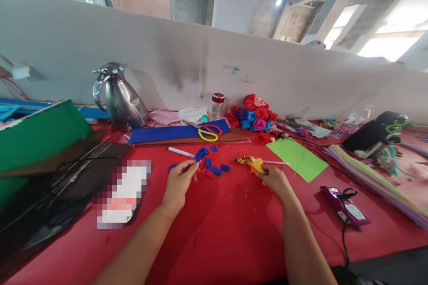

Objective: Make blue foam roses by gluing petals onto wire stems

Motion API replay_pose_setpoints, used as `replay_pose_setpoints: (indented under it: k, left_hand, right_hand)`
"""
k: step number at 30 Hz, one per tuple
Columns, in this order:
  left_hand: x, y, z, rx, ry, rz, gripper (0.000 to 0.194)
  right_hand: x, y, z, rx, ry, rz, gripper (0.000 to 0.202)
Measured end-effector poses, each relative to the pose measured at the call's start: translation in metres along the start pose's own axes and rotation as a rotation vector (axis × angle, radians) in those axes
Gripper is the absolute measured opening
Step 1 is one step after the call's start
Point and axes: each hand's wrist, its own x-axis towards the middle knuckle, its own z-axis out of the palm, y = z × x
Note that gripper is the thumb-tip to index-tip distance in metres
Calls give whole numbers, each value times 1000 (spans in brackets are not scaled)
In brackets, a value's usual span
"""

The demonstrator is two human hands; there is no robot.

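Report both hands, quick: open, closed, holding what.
Left hand: closed, pinching a small curled blue piece.
Right hand: closed around the yellow glue gun.

The jug (pixel 124 103) looks glossy metal, the glue gun (pixel 257 164) smooth plastic

and here we are over the red table (pixel 234 240): the left hand (pixel 177 183) pinches a small blue flower (pixel 201 154) at the fingertips, while the right hand (pixel 274 181) grips a yellow glue gun (pixel 254 164), nozzle facing left, clear stick (pixel 276 162) poking out the back! loose blue petals (pixel 216 171) lie between the two, a white pen (pixel 179 152) just beyond the left hand. further back, scissors (pixel 209 136) rest on a blue sheet (pixel 157 135), a steel jug (pixel 123 100) stands left, and bright flowers (pixel 256 115) crowd beside a red-lidded jar (pixel 217 107).
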Motion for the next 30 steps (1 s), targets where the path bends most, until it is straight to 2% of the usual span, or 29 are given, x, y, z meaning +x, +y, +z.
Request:
replay_pose_setpoints:
  k: [2,4,6,8,10,12,14,16,19,23,30]
  left_hand:
    - [0,1,0,-9,5,15,24]
    - [1,1,0,-22,0,20,22]
    - [2,0,0,-31,0,12,20]
    - [2,-1,1,-43,10,2,19]
    - [3,-1,1,-61,21,-9,18]
    - [3,-2,1,-74,28,-18,19]
    - [3,-2,1,-70,26,-28,20]
    - [3,-3,1,-60,22,-32,19]
    - [3,-5,1,-40,8,-23,19]
    - [2,-10,2,-2,-16,-23,17]
    - [0,-10,3,30,-6,-27,20]
  right_hand:
    - [-1,-1,-4,17,-46,2,6]
    - [-4,-5,-7,78,-23,13,8]
    - [-9,-12,-10,274,33,38,8]
    - [-18,-23,-12,590,37,56,12]
    - [-29,-37,-13,892,-58,30,17]
    - [-40,-50,-12,1053,-202,-52,21]
    - [-49,-62,-8,1023,-308,-175,22]
    - [-55,-70,1,917,-339,-299,23]
    - [-59,-73,19,827,-266,-418,23]
    - [-62,-72,38,756,-200,-435,24]
    - [-70,-79,45,665,-98,-543,28]
